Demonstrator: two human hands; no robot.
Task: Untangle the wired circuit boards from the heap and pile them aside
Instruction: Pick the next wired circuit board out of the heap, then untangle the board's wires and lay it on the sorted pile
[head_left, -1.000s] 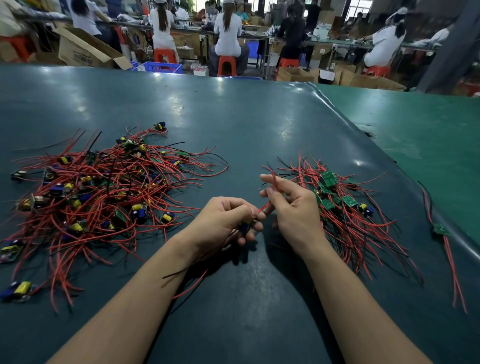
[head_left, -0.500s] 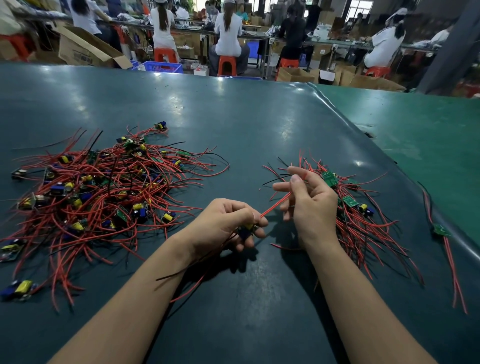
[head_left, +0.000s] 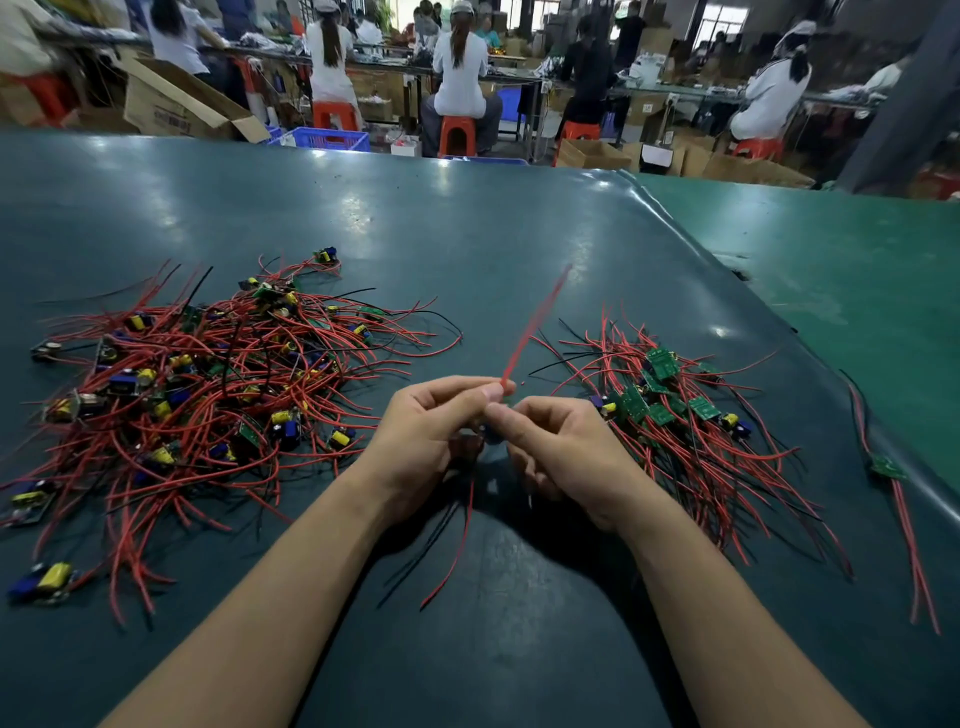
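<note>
A tangled heap of circuit boards (head_left: 208, 384) with red and black wires lies on the left of the dark table. A sorted pile of green boards (head_left: 670, 400) with red wires lies on the right. Between them, my left hand (head_left: 431, 436) and my right hand (head_left: 561, 452) meet above the table, both pinching one small wired board that is mostly hidden by the fingers. A blurred red wire (head_left: 535, 322) sticks up and away from the fingertips. Other red and black wires (head_left: 457, 540) hang down below the hands.
A single wired board (head_left: 888, 467) lies apart near the table's right edge, where a green belt (head_left: 831, 280) runs alongside. The dark table (head_left: 467, 234) extends far ahead. People sit on orange stools at benches in the background, among cardboard boxes.
My right hand has let the red wire slide out and come back to my left hand. The freed red wire has flicked upward. My left hand has risen slightly.
</note>
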